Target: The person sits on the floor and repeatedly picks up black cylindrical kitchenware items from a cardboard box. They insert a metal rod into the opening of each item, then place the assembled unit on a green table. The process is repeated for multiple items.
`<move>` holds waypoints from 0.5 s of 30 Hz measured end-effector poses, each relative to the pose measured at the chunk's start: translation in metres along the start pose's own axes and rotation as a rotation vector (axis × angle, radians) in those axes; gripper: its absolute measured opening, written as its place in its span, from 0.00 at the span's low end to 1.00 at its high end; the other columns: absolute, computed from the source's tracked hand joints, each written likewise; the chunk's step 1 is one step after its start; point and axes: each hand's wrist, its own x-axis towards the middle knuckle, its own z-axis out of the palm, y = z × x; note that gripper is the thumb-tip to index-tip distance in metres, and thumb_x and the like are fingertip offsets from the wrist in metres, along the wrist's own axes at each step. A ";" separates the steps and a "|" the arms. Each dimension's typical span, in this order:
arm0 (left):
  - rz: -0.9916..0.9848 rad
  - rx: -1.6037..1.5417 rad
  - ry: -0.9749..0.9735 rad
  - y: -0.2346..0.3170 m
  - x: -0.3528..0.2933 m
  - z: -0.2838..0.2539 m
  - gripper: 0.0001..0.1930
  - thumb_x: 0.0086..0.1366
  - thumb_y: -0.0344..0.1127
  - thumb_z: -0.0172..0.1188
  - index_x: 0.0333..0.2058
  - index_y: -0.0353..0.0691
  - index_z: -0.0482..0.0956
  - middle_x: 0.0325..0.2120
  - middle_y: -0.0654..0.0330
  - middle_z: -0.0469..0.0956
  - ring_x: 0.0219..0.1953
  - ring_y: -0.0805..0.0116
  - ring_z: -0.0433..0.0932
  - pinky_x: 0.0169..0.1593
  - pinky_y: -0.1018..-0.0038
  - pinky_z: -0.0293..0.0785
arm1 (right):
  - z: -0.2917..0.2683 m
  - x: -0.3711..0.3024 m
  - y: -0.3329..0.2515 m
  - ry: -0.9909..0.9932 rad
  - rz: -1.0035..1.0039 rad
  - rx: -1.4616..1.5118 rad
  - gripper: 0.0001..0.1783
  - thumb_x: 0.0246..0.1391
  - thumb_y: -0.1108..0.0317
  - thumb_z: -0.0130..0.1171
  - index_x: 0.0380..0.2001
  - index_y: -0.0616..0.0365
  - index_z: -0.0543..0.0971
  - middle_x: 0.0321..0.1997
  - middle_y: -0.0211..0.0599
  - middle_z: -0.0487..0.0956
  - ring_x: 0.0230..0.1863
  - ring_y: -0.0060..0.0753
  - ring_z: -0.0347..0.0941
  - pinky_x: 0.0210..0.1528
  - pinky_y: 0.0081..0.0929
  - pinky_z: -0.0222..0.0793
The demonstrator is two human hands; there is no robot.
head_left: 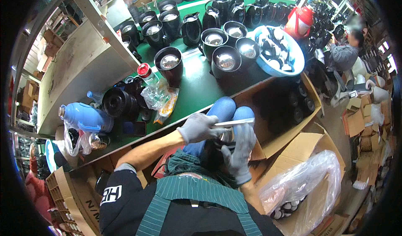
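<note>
Left grip [198,128] clasps a thin pale strip [235,122].

Lettering in the near part of the scene
Pale block letters [111,195] mark the person's black left sleeve [130,202]; dark capitals [92,211] stand on the near-left carton [75,192], and more dark print [328,232] on a near-right carton [333,224].

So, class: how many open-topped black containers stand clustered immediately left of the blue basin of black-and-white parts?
4: front container, left container behind it, back container, and right container nearest the basin. None of this cluster seems hidden.
</note>
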 end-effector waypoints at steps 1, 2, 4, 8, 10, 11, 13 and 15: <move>-0.162 -0.188 0.110 -0.012 -0.007 0.007 0.25 0.70 0.58 0.67 0.38 0.37 0.83 0.28 0.43 0.83 0.34 0.38 0.85 0.41 0.51 0.79 | 0.007 -0.016 -0.001 0.056 0.053 0.003 0.57 0.63 0.30 0.62 0.81 0.59 0.59 0.84 0.62 0.53 0.86 0.62 0.44 0.84 0.61 0.40; -0.292 -0.255 0.299 -0.022 -0.012 0.016 0.24 0.72 0.58 0.65 0.42 0.37 0.83 0.30 0.43 0.84 0.36 0.38 0.85 0.42 0.49 0.78 | 0.009 -0.031 0.003 -0.048 0.144 0.102 0.58 0.61 0.32 0.66 0.81 0.59 0.59 0.84 0.65 0.53 0.85 0.65 0.45 0.84 0.60 0.41; -0.479 -0.200 0.465 -0.053 -0.006 0.022 0.23 0.72 0.56 0.65 0.37 0.38 0.83 0.28 0.45 0.84 0.33 0.49 0.86 0.40 0.55 0.78 | 0.004 -0.029 -0.002 -0.127 0.218 0.160 0.60 0.53 0.40 0.78 0.79 0.59 0.61 0.82 0.73 0.52 0.83 0.72 0.49 0.82 0.56 0.48; -0.598 0.077 0.493 -0.148 0.004 0.046 0.22 0.72 0.57 0.61 0.40 0.41 0.83 0.33 0.42 0.86 0.40 0.39 0.87 0.45 0.46 0.79 | 0.005 -0.015 -0.006 -0.170 0.401 0.192 0.56 0.46 0.42 0.83 0.72 0.60 0.72 0.79 0.74 0.61 0.79 0.71 0.58 0.79 0.53 0.57; -0.637 0.114 0.517 -0.193 0.010 0.066 0.23 0.71 0.59 0.60 0.40 0.42 0.84 0.35 0.40 0.87 0.40 0.37 0.87 0.47 0.43 0.80 | -0.002 -0.007 -0.006 -0.193 0.418 0.255 0.52 0.45 0.44 0.84 0.68 0.61 0.77 0.77 0.71 0.65 0.78 0.67 0.62 0.77 0.50 0.61; -0.653 0.116 0.516 -0.196 0.015 0.068 0.24 0.71 0.60 0.60 0.41 0.42 0.84 0.35 0.40 0.87 0.41 0.37 0.87 0.47 0.43 0.80 | -0.008 -0.005 -0.007 -0.202 0.432 0.276 0.50 0.45 0.45 0.84 0.66 0.61 0.79 0.76 0.70 0.67 0.77 0.65 0.64 0.76 0.48 0.63; -0.698 0.084 0.355 -0.183 0.023 0.059 0.29 0.70 0.62 0.60 0.50 0.39 0.83 0.41 0.39 0.87 0.46 0.38 0.87 0.52 0.46 0.81 | -0.019 -0.005 -0.014 -0.120 0.420 0.214 0.45 0.41 0.52 0.87 0.61 0.62 0.83 0.76 0.65 0.69 0.76 0.60 0.67 0.75 0.45 0.66; -0.482 0.220 0.635 -0.186 0.005 0.069 0.33 0.68 0.56 0.65 0.61 0.36 0.79 0.53 0.37 0.83 0.56 0.40 0.83 0.60 0.49 0.78 | -0.026 -0.003 -0.013 0.070 0.444 0.380 0.46 0.38 0.59 0.89 0.62 0.62 0.82 0.77 0.61 0.69 0.75 0.55 0.69 0.75 0.43 0.66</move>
